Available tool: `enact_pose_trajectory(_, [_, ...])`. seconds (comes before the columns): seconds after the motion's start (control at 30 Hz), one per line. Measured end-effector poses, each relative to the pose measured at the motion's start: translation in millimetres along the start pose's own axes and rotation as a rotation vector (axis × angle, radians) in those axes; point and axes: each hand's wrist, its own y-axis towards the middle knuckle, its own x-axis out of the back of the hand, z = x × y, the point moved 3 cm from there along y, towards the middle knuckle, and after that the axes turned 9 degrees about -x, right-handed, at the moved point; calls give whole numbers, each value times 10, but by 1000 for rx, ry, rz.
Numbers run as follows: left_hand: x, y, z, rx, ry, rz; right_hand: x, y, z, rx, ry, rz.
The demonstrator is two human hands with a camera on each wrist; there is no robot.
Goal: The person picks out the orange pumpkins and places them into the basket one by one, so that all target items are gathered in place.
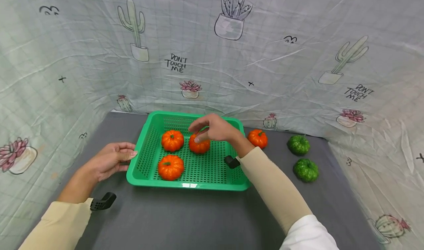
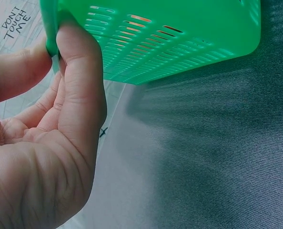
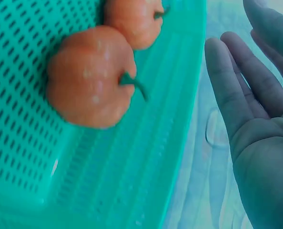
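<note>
A green plastic basket [image 1: 205, 186] with slotted walls sits on the dark table. My left hand [image 1: 110, 161] pinches its left rim between thumb and fingers; the left wrist view shows the basket's rim [image 2: 50, 28] in that grip. Inside are three orange toy pumpkins: one at the back left [image 1: 172, 140], one at the front left [image 1: 170, 167], and a pumpkin [image 1: 200, 147] partly hidden behind my right hand [image 1: 216, 128]. That hand hovers over the basket with relaxed fingers. In the right wrist view the hand [image 3: 260, 124] holds nothing, apart from the pumpkin [image 3: 91, 78].
Right of the basket lies another orange pumpkin [image 1: 257, 138], partly behind my right forearm. Two green pumpkins, one at the back [image 1: 299, 145] and one nearer [image 1: 306, 170], rest farther right. A printed cloth [image 1: 212, 66] hangs behind and beside the table.
</note>
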Motion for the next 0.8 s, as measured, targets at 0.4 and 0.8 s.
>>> enact_pose_trajectory(0.4, [-9,-3,-32,7,2,-22,435,-341,-217,11,44,-164])
enact_pose_trajectory(0.8, [-21,-8,-33,9,-13,-20,715,-658,-526,-11,7,-325])
